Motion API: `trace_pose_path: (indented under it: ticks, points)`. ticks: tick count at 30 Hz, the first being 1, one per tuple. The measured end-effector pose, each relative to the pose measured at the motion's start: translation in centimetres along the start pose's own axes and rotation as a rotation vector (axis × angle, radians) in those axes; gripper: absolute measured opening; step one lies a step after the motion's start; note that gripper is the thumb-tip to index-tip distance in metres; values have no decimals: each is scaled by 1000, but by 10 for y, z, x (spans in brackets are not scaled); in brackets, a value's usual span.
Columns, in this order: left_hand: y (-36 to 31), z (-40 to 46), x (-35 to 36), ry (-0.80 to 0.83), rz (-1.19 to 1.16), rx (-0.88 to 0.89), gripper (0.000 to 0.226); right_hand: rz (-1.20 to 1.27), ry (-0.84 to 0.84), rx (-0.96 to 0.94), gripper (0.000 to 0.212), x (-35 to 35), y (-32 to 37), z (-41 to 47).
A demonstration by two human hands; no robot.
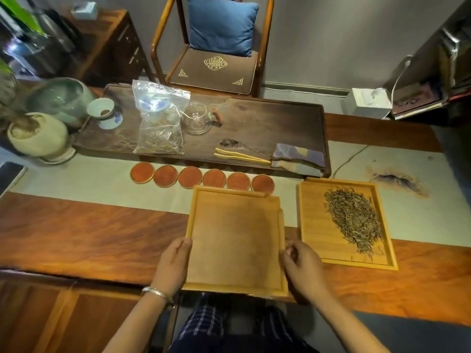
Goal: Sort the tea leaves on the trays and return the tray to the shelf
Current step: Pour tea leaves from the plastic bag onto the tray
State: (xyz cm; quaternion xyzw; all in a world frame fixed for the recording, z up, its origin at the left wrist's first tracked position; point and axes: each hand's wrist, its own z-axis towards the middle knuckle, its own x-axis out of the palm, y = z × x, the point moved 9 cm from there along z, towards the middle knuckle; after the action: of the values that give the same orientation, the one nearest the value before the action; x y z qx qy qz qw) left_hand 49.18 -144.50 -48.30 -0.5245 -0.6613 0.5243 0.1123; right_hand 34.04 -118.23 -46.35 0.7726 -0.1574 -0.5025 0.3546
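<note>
An empty light wooden tray point(235, 240) lies in front of me at the table's near edge, blurred as if in motion. My left hand point(173, 263) grips its left rim. My right hand point(300, 268) holds its right rim with curled fingers. A second tray point(313, 225) to the right carries a long pile of dry tea leaves point(354, 220) along its right half. A clear plastic bag of tea leaves point(159, 126) stands on the dark tea board point(254, 118) further back.
Several round red coasters point(201, 177) line up just beyond the empty tray. Bamboo tongs point(239, 155), a folded cloth point(298, 159) and a glass cup point(196, 118) rest on the tea board. Ceramic pots point(38, 135) stand at left. A chair with a blue cushion point(221, 24) faces me.
</note>
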Motion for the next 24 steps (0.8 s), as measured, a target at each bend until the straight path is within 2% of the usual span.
trace_pose_path:
  ticks: [2, 4, 6, 10, 14, 21, 24]
  points:
    - [4, 13, -3, 102, 124, 43, 26, -55, -51, 22, 14, 8, 0, 3]
    - [11, 24, -6, 173, 280, 82, 30, -113, -54, 51, 4, 18, -2, 9]
    - [18, 33, -10, 156, 392, 111, 35, -172, -45, 72, 5, 28, -1, 15]
    - [29, 48, -23, 40, 414, 101, 21, -237, -1, 103, 10, 47, 3, 21]
    - [32, 55, -26, -5, 419, 118, 11, -264, 21, 136, 7, 59, -3, 23]
    - [28, 70, -28, -9, 431, 102, 8, -236, 76, 173, 10, 65, -6, 31]
    - [26, 75, -29, -11, 453, 111, 16, -233, 107, 203, 11, 68, -6, 38]
